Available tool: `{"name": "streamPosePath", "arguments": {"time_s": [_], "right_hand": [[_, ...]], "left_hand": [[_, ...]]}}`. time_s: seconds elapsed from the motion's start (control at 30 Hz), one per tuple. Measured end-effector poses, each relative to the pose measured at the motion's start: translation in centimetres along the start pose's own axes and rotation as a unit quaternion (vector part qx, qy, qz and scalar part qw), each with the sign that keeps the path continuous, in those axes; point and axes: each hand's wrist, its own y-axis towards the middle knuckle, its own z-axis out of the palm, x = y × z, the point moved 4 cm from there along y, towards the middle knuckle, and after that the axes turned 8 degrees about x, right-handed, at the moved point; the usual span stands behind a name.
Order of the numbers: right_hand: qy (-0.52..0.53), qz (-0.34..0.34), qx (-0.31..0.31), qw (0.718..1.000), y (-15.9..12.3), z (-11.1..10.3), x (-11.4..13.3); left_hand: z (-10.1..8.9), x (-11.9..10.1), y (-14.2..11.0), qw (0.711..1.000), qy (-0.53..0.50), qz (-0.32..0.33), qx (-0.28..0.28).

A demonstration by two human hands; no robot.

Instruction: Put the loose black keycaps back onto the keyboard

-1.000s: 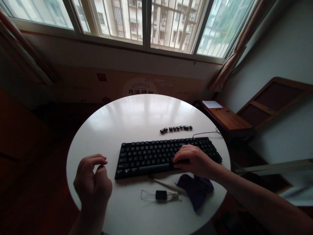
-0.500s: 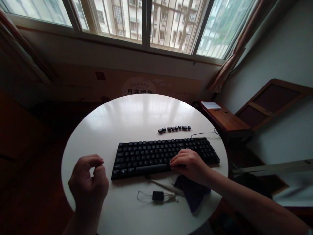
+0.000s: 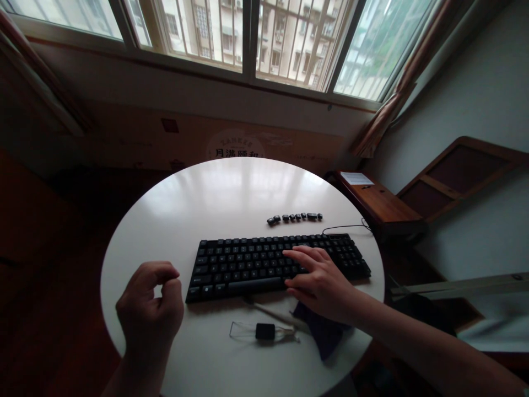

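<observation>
A black keyboard lies on the round white table. My right hand is over its right-middle part, fingers apart; the thumb is near the lower edge, right of the space bar, and nothing shows in its grip. Left of the keyboard, my left hand is held with thumb and forefinger curled together in a ring. Whether anything is pinched there cannot be made out. Behind the keyboard, several loose black keycaps lie in a row. In front lies a wire keycap puller with a black handle.
A dark purple cloth lies partly under my right forearm, beside a thin pale stick-like tool. The keyboard cable runs to the table's right edge. A wooden side table with paper stands behind at the right, below the window.
My right hand has gone from bunched fingers low on the keyboard to spread fingers, with the forefinger raised farther up over the keys. The left hand keeps its curled pose.
</observation>
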Motion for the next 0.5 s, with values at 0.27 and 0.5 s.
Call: {"name": "streamPosePath", "arguments": {"time_s": [0.27,0.5], "right_hand": [[0.062,-0.004,-0.093,0.994,5.5,-3.8,-5.2],[-0.029,0.034,0.070,0.997,14.9,-0.8,-10.3]], "left_hand": [[-0.4,-0.1,0.1,0.999,-0.007,-0.009,-0.031],[-0.5,-0.2,0.1,0.999,0.000,-0.001,-0.040]]}}
